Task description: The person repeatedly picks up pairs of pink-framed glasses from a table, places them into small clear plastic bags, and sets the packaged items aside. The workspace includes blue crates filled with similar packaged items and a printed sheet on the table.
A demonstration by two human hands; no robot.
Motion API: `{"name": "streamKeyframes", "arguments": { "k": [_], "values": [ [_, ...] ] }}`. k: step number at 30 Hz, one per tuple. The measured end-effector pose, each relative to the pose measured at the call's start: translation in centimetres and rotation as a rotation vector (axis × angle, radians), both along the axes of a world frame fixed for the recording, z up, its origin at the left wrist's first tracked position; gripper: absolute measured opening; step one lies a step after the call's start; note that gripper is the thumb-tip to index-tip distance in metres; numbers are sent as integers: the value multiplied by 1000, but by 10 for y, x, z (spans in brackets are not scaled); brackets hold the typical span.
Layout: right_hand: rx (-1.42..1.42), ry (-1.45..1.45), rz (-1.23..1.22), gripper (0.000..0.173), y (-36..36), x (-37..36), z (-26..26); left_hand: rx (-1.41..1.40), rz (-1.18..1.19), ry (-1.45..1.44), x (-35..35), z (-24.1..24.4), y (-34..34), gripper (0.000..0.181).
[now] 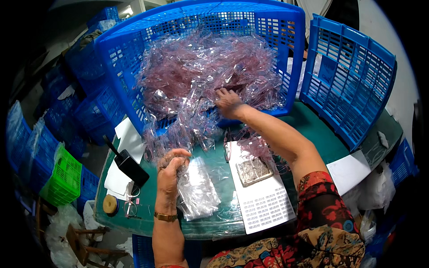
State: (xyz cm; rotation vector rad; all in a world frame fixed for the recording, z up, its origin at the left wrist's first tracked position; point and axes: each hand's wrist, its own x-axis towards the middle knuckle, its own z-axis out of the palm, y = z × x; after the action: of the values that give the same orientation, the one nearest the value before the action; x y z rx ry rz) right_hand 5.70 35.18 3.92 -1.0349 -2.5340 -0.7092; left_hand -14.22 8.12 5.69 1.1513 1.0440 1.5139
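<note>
A large blue plastic crate (115, 72) lies tipped with its opening towards me. It holds a heap of clear plastic sleeves (201, 67) around thin pinkish pieces that look like eyeglasses; some spill onto the table. My right hand (229, 100) touches the heap's front, fingers bent; their grip is hidden. My left hand (172, 162) is curled around some clear film, beside a stack of clear plastic bags (199, 192). Right of that stack, a film-wrapped block (253, 171) rests on a printed label sheet (264, 209). Loose pinkish pieces (251, 147) lie behind the block.
On the green table (147, 214), a black handheld device with an antenna (131, 168), eyeglasses (130, 206) and a round tan object (110, 203) sit at left. Another blue crate (348, 73) stands at right. Stacked crates (100, 107) and a wooden stool (78, 243) occupy the left floor.
</note>
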Motion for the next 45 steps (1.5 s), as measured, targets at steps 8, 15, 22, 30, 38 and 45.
{"name": "streamKeyframes", "arguments": {
  "k": [8,15,22,30,38,45],
  "values": [
    [-603,595,382,29,-98,24,39,-58,58,139,3,-7,0,27],
    [-700,644,522,18,-189,37,40,11,12,311,17,-11,5,34],
    [-721,583,559,18,-195,38,41,-42,-7,163,21,-12,1,24],
    [-1109,1307,599,37,-159,45,26,73,99,-175,13,-15,5,12],
    [-843,1238,583,23,-159,45,22,143,155,-119,9,-19,8,12],
    [-1025,1305,578,24,-166,46,26,167,177,-22,8,-15,5,11]
  ]
}}
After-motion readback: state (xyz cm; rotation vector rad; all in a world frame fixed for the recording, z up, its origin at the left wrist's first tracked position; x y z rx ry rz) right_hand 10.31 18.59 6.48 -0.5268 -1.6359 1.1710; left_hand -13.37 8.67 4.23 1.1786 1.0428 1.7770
